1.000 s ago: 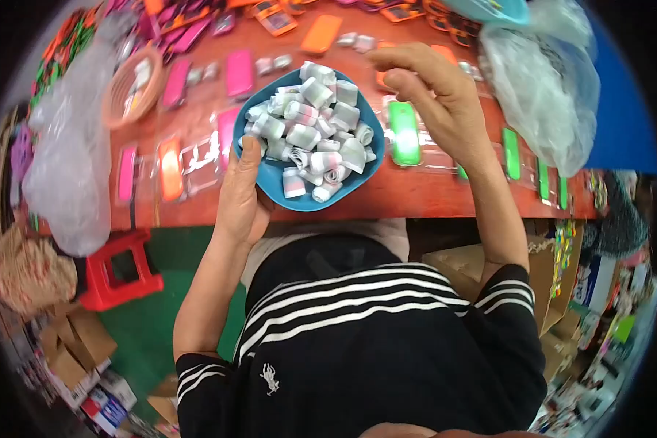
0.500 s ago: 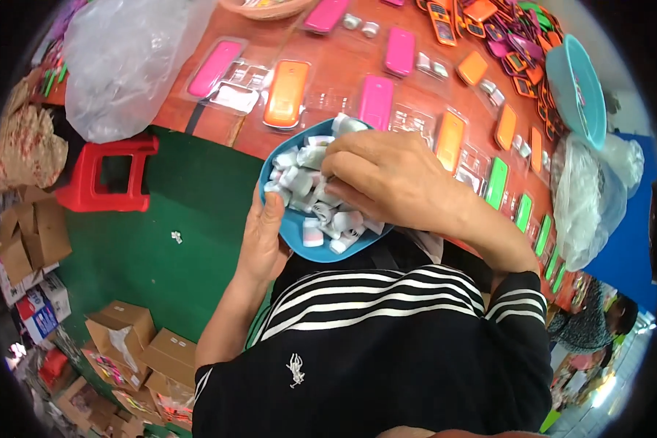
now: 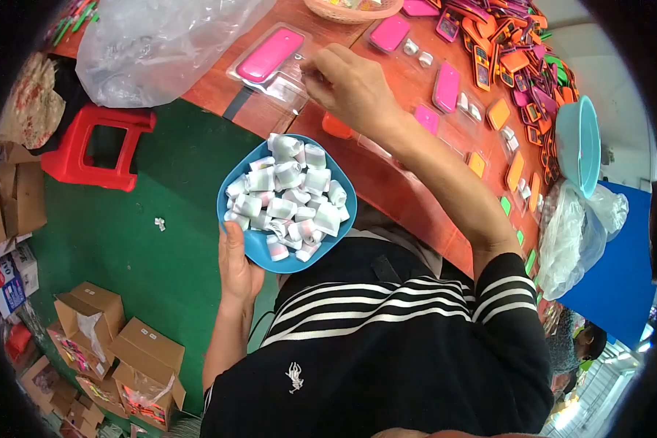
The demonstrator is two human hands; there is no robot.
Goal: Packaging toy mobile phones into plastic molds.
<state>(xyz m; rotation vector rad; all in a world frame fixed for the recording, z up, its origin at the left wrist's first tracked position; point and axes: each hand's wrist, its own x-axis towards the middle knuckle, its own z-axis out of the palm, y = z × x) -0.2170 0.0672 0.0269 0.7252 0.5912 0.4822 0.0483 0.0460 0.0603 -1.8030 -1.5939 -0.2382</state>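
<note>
My left hand (image 3: 237,264) grips the near left rim of a blue bowl (image 3: 261,261), its thumb over the edge. Small white rolls (image 3: 288,208) with faint printing are heaped in the bowl. My right hand (image 3: 350,84) is stretched out over the red-brown table, fingers curled together at the right side of a clear plastic tray (image 3: 235,73). A pink toy phone case (image 3: 271,55) lies in that tray. Whatever the right fingertips pinch is hidden from view. Partly under the right forearm sits an orange phone case (image 3: 336,125).
More trays with pink cases (image 3: 446,86), orange cases (image 3: 498,114) and pairs of white rolls run along the table (image 3: 387,186). Colourful toy phones (image 3: 489,51) are piled behind, beside a light-blue basin (image 3: 578,146). A red stool (image 3: 98,146) and cardboard boxes (image 3: 150,347) stand on the green floor.
My right hand has left the bowl and reached forward and left to the tray with the pink case. The bowl has moved left and slightly down with my left hand.
</note>
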